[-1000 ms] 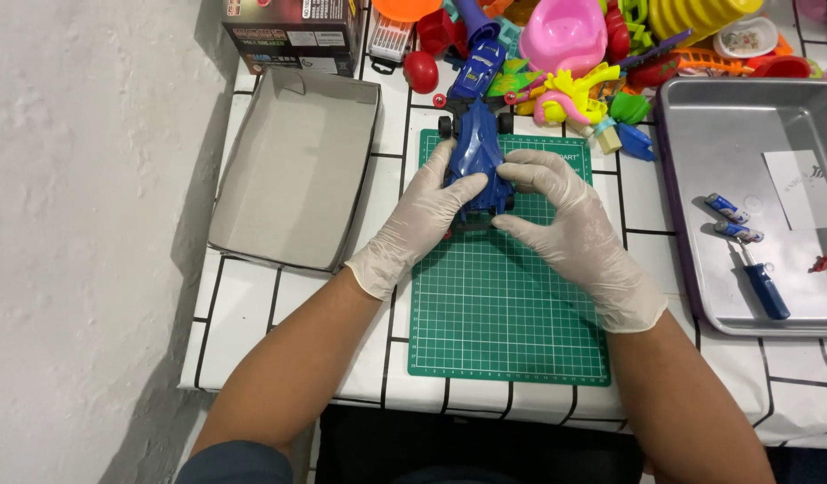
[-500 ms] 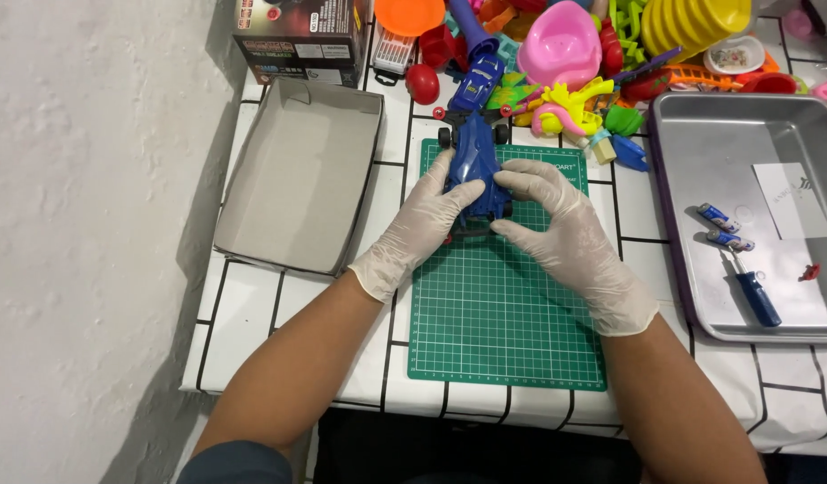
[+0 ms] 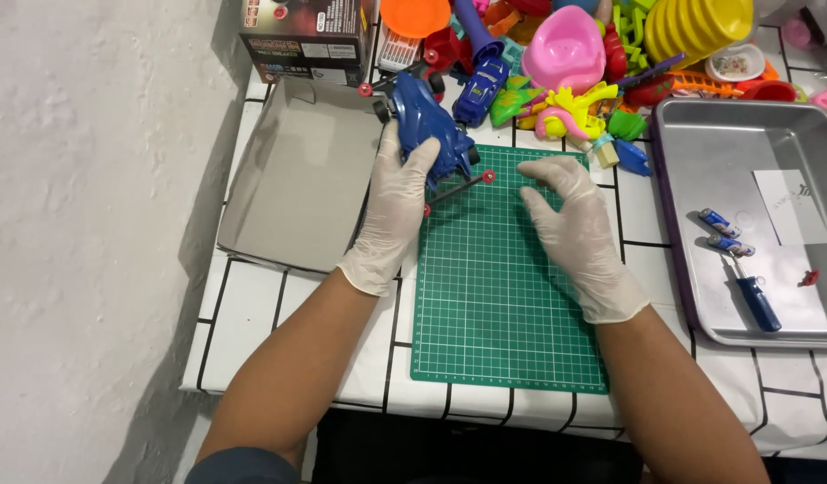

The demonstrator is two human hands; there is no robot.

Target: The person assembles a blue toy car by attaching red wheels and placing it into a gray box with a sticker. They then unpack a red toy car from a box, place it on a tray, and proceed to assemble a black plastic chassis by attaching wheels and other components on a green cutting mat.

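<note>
My gloved left hand (image 3: 394, 208) grips the blue toy race car (image 3: 427, 130) at the top left corner of the green cutting mat (image 3: 508, 323), beside the grey cardboard tray (image 3: 297, 179). My right hand (image 3: 573, 229) hovers open over the mat, holding nothing, near the toy pile (image 3: 593, 54).

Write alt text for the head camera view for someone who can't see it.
A gloved left hand holds a blue toy car at a green cutting mat's corner; the gloved right hand hovers open above the mat.
</note>
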